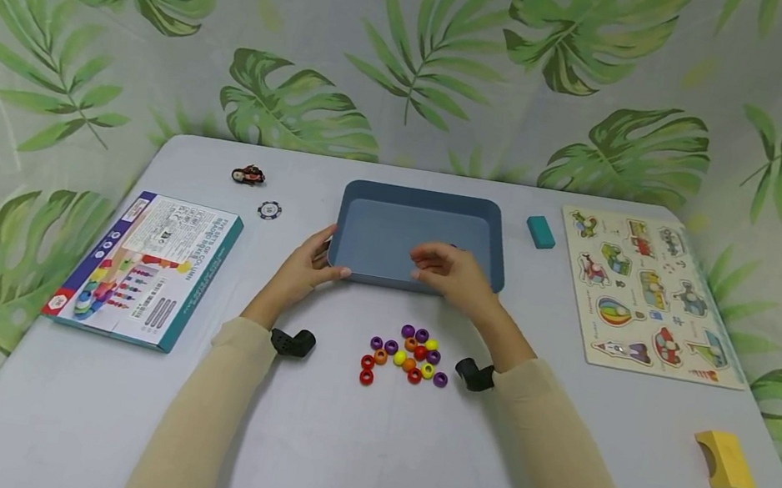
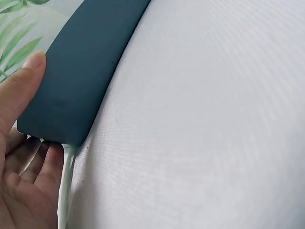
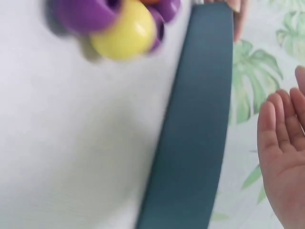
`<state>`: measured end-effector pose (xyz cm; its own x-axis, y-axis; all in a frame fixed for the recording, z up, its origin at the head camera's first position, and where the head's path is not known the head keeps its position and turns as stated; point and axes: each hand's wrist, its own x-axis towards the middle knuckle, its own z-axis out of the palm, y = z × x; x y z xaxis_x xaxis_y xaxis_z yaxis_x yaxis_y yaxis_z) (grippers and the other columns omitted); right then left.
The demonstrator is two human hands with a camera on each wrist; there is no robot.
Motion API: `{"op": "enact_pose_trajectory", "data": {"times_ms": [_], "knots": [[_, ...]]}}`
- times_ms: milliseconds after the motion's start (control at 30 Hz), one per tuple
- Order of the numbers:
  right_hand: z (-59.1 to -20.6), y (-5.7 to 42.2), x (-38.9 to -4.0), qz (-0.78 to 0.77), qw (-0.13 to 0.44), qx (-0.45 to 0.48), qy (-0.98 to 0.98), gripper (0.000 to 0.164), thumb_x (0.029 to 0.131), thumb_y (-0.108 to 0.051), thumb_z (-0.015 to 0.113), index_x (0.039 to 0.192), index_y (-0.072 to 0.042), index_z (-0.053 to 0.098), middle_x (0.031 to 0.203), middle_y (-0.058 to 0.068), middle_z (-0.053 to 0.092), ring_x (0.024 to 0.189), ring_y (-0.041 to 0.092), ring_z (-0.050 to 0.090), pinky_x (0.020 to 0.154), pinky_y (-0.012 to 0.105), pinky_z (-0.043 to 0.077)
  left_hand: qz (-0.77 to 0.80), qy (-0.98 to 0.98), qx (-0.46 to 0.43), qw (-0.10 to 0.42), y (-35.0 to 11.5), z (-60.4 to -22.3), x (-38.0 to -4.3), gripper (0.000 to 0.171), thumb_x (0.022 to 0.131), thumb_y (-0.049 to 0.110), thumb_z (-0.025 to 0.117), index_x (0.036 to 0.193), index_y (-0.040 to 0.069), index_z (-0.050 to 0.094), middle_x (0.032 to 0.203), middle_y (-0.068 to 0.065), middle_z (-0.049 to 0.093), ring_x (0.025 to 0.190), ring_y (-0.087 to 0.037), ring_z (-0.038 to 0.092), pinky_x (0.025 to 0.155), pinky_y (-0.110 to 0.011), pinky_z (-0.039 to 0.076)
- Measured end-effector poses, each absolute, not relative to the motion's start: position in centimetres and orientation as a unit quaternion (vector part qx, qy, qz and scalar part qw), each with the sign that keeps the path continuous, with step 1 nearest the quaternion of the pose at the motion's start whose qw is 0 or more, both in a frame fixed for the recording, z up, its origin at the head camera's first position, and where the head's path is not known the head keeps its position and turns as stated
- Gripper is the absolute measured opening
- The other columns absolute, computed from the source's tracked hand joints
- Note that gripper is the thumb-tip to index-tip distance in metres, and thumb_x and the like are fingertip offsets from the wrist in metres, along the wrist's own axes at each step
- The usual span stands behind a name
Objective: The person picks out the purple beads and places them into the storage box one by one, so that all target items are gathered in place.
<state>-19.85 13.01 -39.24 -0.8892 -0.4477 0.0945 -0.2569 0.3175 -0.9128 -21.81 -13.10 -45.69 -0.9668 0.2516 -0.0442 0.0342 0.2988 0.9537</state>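
Left hand (image 1: 308, 265): partly closed, thumb and fingers gripping the near left corner of the blue-grey tray (image 1: 377, 238). Inside the tray: a small dark item (image 1: 454, 246), mostly hidden. Beads (image 1: 420, 351): glossy, holed, red, orange, yellow and purple, clustered on the surface (image 1: 359, 458) before the tray. Right hand (image 1: 457, 278): above the tray, fingers loosely extended, holding nothing visible.

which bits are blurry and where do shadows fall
Right wrist: the nearest purple bead and yellow bead look blurred; left wrist: a soft shadow on the white tablecloth near the blue-gray tray; head: soft shadows beside both sleeves.
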Motion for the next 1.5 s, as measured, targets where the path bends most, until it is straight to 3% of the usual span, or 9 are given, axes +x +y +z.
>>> {"op": "enact_pose_trajectory", "data": {"times_ms": [267,500,800,1000,1300,1500], "knots": [[-43.4,13.8,-18.3,-0.506,0.17,-0.224,0.816,0.033,0.075,-0.017,0.061,0.103,-0.003,0.054,0.098,0.009,0.055,0.085,0.014,0.052,0.076,0.023,0.044,0.582,0.803,0.085,0.095,-13.1,-45.9,-21.9,0.085,0.066,0.032,0.066,0.133,0.024,0.015,0.135,-0.002,0.017,0.118,-0.018,0.025,0.092,-0.027,0.03],[-45.3,14.1,-17.5,-0.463,0.207,-0.209,0.836,0.022,0.075,-0.015,0.061,0.097,-0.014,0.059,0.092,-0.003,0.057,0.081,0.012,0.052,0.073,0.022,0.045,0.593,0.793,0.1,0.096,-13.0,-45.3,-21.7,0.084,0.068,0.027,0.065,0.134,0.02,0.014,0.136,-0.007,0.015,0.119,-0.022,0.023,0.094,-0.031,0.028],[-44.9,13.5,-17.0,-0.403,0.179,-0.215,0.872,0.015,0.077,-0.016,0.059,0.092,-0.019,0.061,0.085,-0.009,0.056,0.075,0.009,0.05,0.069,0.02,0.045,0.604,0.784,0.099,0.103,-12.6,-43.4,-20.5,0.08,0.072,0.015,0.063,0.134,0.011,0.012,0.135,-0.013,0.013,0.12,-0.028,0.02,0.095,-0.034,0.026],[-43.4,13.6,-17.7,-0.464,0.124,-0.204,0.853,0.023,0.078,-0.021,0.057,0.099,-0.011,0.059,0.089,-0.005,0.056,0.079,0.011,0.051,0.071,0.022,0.045,0.602,0.786,0.094,0.106,-12.6,-43.2,-20.4,0.079,0.073,0.014,0.063,0.134,0.012,0.013,0.135,-0.012,0.013,0.12,-0.028,0.019,0.095,-0.034,0.025],[-40.6,14.0,-20.5,-0.565,0.065,-0.177,0.803,0.025,0.079,-0.007,0.054,0.101,0.003,0.054,0.096,0.014,0.055,0.087,0.023,0.052,0.075,0.032,0.045,0.6,0.788,0.091,0.104,-12.7,-43.4,-20.5,0.08,0.072,0.016,0.064,0.134,0.012,0.013,0.135,-0.011,0.013,0.12,-0.027,0.019,0.095,-0.034,0.025],[-42.4,14.4,-23.6,-0.527,0.052,-0.104,0.842,0.025,0.078,-0.014,0.056,0.101,-0.003,0.057,0.096,0.007,0.058,0.087,0.016,0.052,0.077,0.029,0.043,0.6,0.787,0.097,0.102,-12.9,-44.5,-21.1,0.083,0.069,0.024,0.065,0.134,0.015,0.013,0.135,-0.01,0.014,0.12,-0.025,0.02,0.095,-0.034,0.025]]}}
